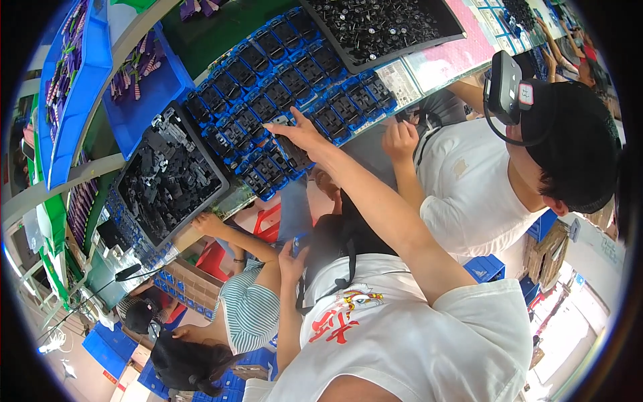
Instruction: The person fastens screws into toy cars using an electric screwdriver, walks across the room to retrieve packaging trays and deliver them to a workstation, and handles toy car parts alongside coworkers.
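My right hand (303, 136) reaches over rows of blue-framed black plastic parts (288, 84) on the workbench. Its thumb and index finger are stretched out and apart, close above the parts; its other fingers are hard to see. Low beside my body, my left hand (292, 262) is closed around a small blue plastic part (299, 244), partly covered by the fingers. The parts under my right hand stand side by side in several slanting rows, and my hand hides some of them.
A black tray (218, 191) of loose black pieces lies left of the rows, another black tray (462, 36) of small round-headed pieces at the far right. Blue bins (179, 79) hold purple items. Co-workers sit close: a hand (209, 224) at left, another hand (400, 141) at right.
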The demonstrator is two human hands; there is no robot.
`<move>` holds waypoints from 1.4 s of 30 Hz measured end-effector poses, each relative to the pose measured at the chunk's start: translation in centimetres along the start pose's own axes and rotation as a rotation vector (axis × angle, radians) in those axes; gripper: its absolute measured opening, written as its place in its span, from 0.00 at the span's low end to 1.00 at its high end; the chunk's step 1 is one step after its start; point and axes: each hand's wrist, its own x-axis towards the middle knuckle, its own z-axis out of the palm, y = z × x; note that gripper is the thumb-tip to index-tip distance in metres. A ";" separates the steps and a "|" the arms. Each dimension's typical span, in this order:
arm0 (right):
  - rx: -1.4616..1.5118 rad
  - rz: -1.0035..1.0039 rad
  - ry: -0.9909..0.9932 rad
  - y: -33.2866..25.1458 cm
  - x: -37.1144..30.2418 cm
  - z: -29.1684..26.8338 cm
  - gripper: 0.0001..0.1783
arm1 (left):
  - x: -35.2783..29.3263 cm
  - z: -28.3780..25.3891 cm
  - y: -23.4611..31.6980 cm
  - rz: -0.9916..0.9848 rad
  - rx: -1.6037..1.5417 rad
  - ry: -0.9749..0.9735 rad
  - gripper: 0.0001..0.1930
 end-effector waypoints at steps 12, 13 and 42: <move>0.110 -0.034 0.015 0.2 0.9 0.9 0.71 | -0.9 0.6 2.0 -0.025 0.039 0.028 0.16; 0.138 -0.032 0.000 0.2 1.0 0.8 0.71 | -0.9 0.6 2.0 -0.011 0.034 0.034 0.16; -0.028 -0.319 -0.069 -2.4 -7.4 2.1 0.41 | -0.5 0.9 1.7 0.056 -0.055 0.100 0.18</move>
